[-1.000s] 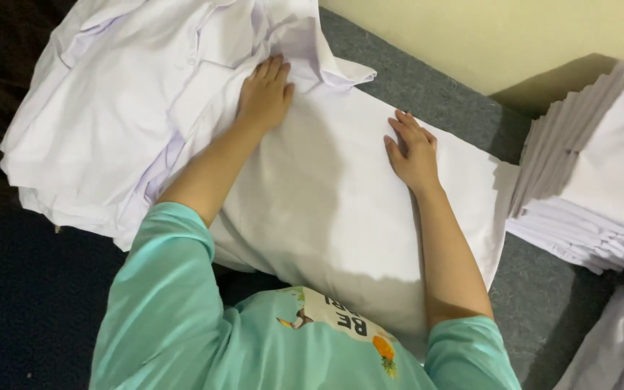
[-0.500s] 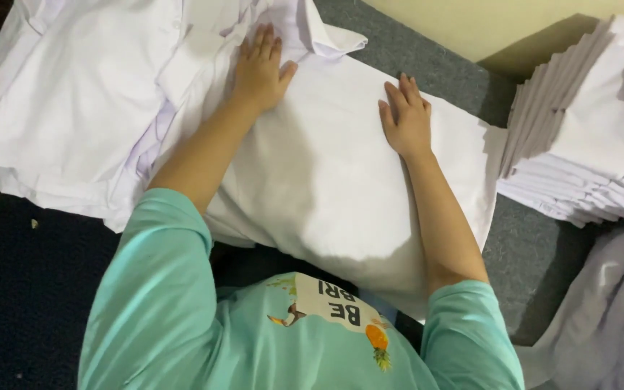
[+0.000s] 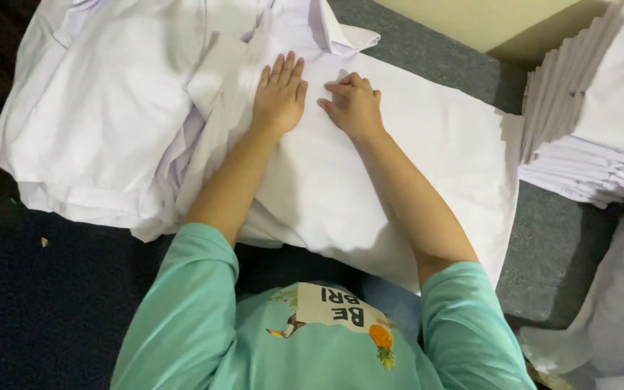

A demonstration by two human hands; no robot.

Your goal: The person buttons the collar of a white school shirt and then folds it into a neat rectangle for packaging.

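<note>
Hands close in on the folded white garment

Hands now side by side near the top edge of the folded white garment [image 3: 399, 166]. A sec ago the right hand [image 3: 354, 106] sat well out toward the garment's right side; it's slid in, nearly touching the left hand [image 3: 279, 94]. Left hand flat, fingers spread, palm pressing the cloth. Right hand curled, fingertips pinching or tucking fabric, can't tell which. Looks like smoothing has given way to work at the collar end. Garment lies on the grey surface [image 3: 557, 245], partly over the loose pile of white shirts [image 3: 102, 123]. Neat stack of folded shirts [image 3: 601, 123] at right, cut off by the frame. Collar detail hidden under the hands.
</note>
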